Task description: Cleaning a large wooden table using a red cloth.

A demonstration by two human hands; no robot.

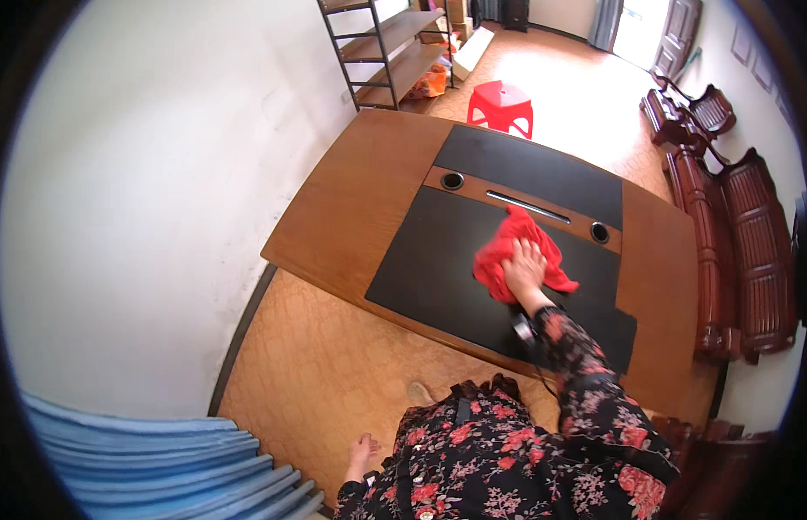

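Observation:
A bunched red cloth [518, 227] lies on the black inlay [438, 251] of a large brown wooden desk [347, 191]. From above, my right hand [526, 267] holds it down against the inlay, fingers bent over the fabric. My right arm reaches forward over the near edge of the desk, and a small metallic object [523, 328] shows near its wrist. Down at my left side, away from the desk, hangs my left hand [364, 451]. Its fingers are loosely apart and nothing is in them.
Two round desk openings [453, 181] flank a narrow slot [529, 207]. A red plastic stool [501, 106] stands behind the desk, near a metal-framed shelf [395, 48]. Dark wooden benches [759, 251] line the right wall; a blue curtain [152, 459] hangs at the lower left.

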